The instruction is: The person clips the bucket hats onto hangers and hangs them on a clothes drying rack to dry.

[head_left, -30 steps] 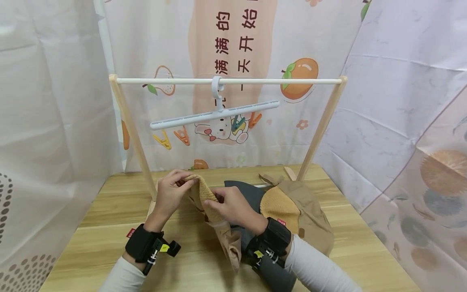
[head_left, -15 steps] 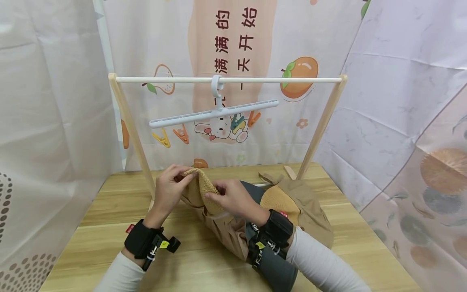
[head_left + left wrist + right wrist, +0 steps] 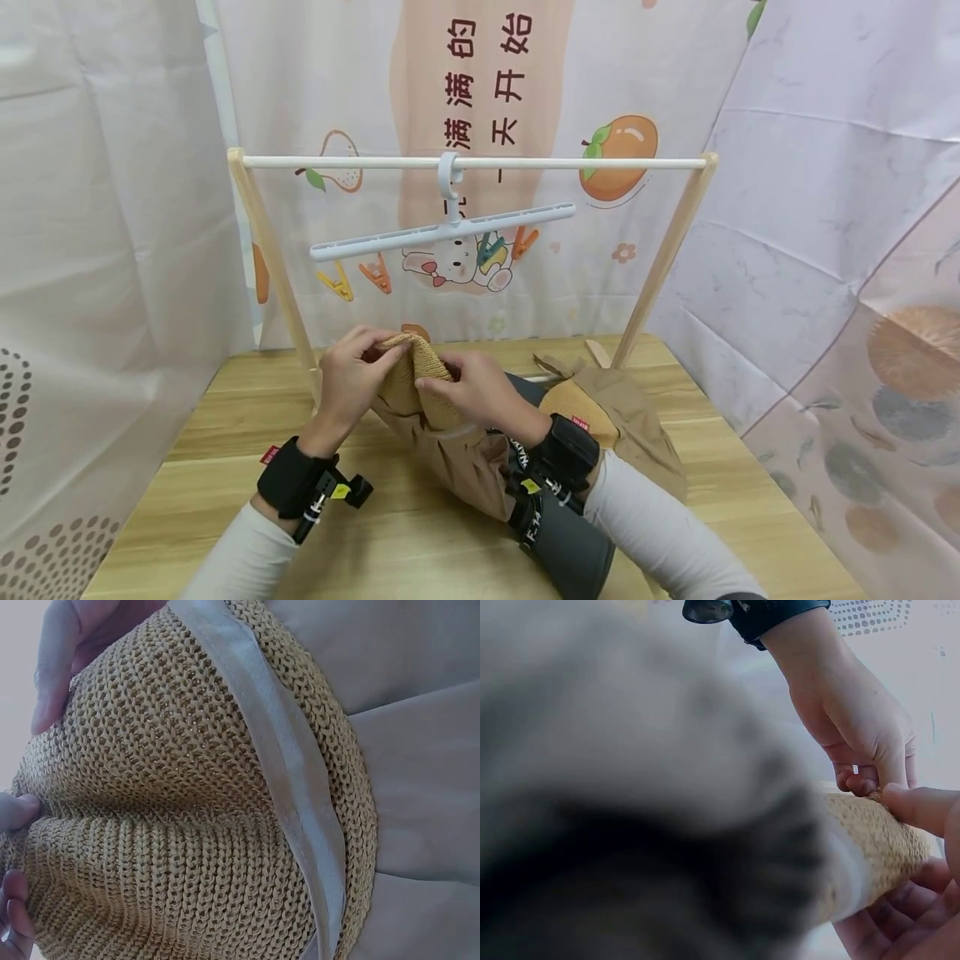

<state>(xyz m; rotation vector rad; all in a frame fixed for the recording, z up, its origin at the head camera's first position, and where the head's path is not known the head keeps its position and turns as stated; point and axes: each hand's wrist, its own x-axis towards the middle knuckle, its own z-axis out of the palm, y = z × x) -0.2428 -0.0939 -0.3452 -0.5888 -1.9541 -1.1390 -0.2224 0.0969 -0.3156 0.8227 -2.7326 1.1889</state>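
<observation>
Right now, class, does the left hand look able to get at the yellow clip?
Probably yes, once it lets go: the left hand pinches the knitted cloth, but nothing visible blocks the way up to the yellow clip.

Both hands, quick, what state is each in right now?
Left hand: closed, pinching yellow knit fabric.
Right hand: closed, pinching the same fabric.

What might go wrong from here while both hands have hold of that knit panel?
The left hand pinches the knit panel near its edge, so it might slip free. The knit looks open, so a hard pull by the right hand could stretch it. In the head view, the lettered band sits close to the black right-wrist device, so it may snag.
</observation>
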